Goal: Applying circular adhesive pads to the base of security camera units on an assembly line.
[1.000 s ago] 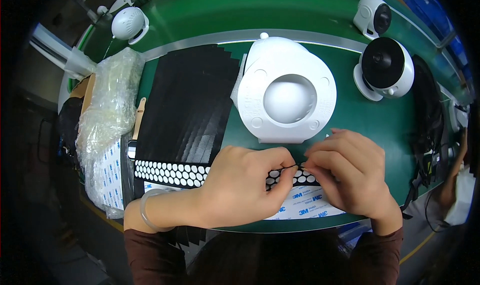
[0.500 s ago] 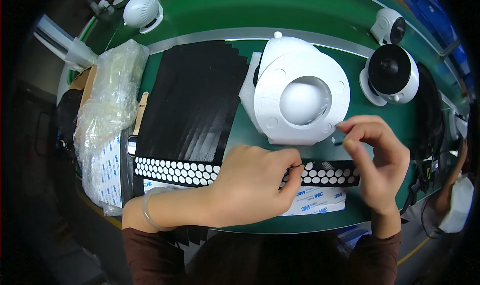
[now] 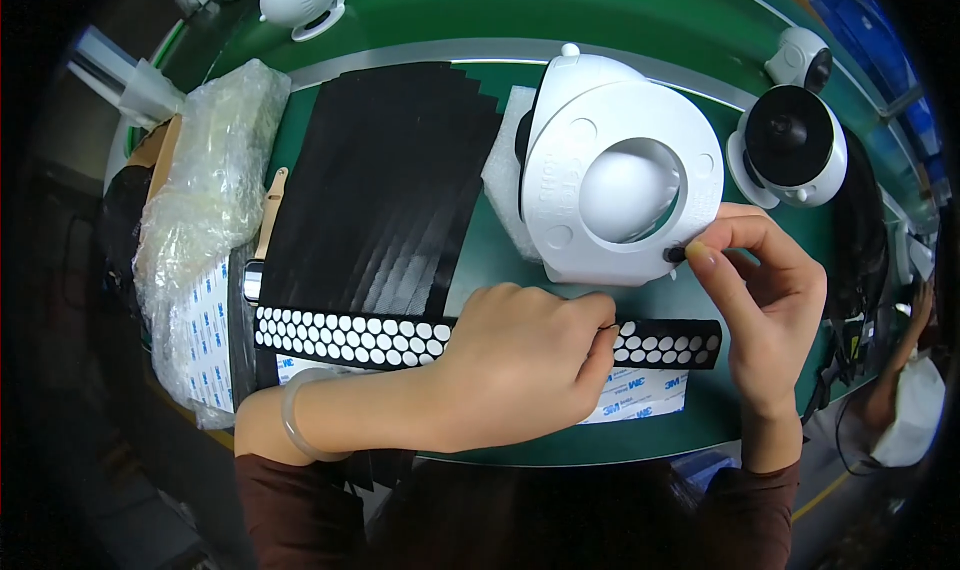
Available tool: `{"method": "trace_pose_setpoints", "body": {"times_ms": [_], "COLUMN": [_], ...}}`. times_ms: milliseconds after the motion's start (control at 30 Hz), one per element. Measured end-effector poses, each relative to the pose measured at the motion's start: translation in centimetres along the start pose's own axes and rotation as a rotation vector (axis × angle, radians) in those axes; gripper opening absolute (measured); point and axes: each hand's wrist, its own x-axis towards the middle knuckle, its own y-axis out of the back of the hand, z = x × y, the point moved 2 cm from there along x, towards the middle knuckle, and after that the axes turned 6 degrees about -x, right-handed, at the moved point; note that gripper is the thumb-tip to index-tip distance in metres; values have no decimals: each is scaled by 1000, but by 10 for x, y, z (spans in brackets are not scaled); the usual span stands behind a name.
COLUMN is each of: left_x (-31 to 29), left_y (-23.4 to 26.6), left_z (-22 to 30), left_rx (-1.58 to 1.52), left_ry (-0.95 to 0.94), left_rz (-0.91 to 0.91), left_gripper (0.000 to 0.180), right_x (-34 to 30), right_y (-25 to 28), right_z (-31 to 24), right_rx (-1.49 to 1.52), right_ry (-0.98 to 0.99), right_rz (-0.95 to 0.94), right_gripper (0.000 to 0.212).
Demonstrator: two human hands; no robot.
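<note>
A white round-bodied camera (image 3: 690,205) lies on the bench, its flat ring-shaped base facing me. My right hand (image 3: 765,295) pinches a small black round pad (image 3: 674,255) between thumb and forefinger, against the base's lower right edge. Below the camera, a black strip (image 3: 345,338) carries rows of white round dots. My left hand (image 3: 525,355) lies closed across this strip and hides its middle. Its thumb and forefinger pinch a thin black piece (image 3: 608,326); whether it joins the strip, I cannot tell. A white printed backing sheet (image 3: 640,395) shows beneath the strip.
Black sheets (image 3: 385,180) are stacked left of the camera, with white foam (image 3: 508,175) between. Bubble-wrapped goods (image 3: 215,160) lie farther left. More white cameras stand at the right (image 3: 790,140), back right (image 3: 798,58) and back left (image 3: 300,0). Another person's arm (image 3: 900,360) shows at far right.
My right hand has brought the black pad from just off the white base onto its lower right edge. My left hand keeps its pinch over the strip. The whole view has shifted slightly.
</note>
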Motion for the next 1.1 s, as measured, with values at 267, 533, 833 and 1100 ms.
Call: {"method": "trace_pose_setpoints", "body": {"times_ms": [267, 533, 833, 1100], "left_x": [1, 1, 2, 2], "left_y": [1, 0, 0, 6], "left_z": [0, 0, -1, 1], "left_rx": [2, -3, -3, -58], "left_ry": [7, 1, -1, 50], "left_rz": [-13, -16, -17, -7], "left_gripper": [6, 7, 6, 6], "right_x": [1, -1, 8, 14], "right_y": [-1, -2, -6, 14], "right_z": [0, -2, 3, -3], "right_rx": [-79, -181, 55, -239], "right_ry": [81, 144, 0, 235], "right_rz": [19, 17, -21, 144], "right_gripper": [10, 11, 38, 24]}}
